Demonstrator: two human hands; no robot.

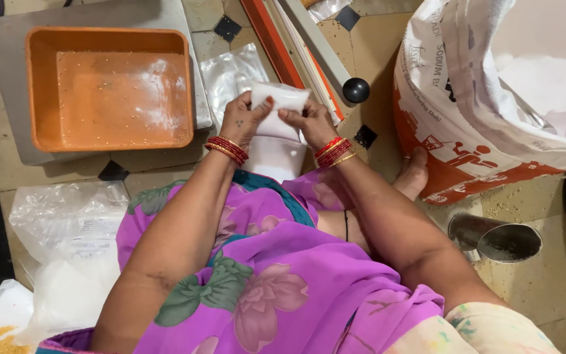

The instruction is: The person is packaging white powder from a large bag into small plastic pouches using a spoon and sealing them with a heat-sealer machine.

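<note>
My left hand (242,119) and my right hand (312,121) both grip a small clear plastic pouch (276,108) filled with white powder, pinching it near its top, thumbs on the near face. The pouch hangs down between my wrists over my lap. Red and gold bangles ring both wrists. Just beyond the pouch lies a long sealing machine (309,49) with an orange bar and a black knob (356,90).
An orange tray (109,88) dusted with powder sits on a grey scale platform at upper left. A large open printed sack (492,98) of white powder stands at right. A steel scoop (496,239) lies lower right. Plastic bags of powder (67,262) pile at left.
</note>
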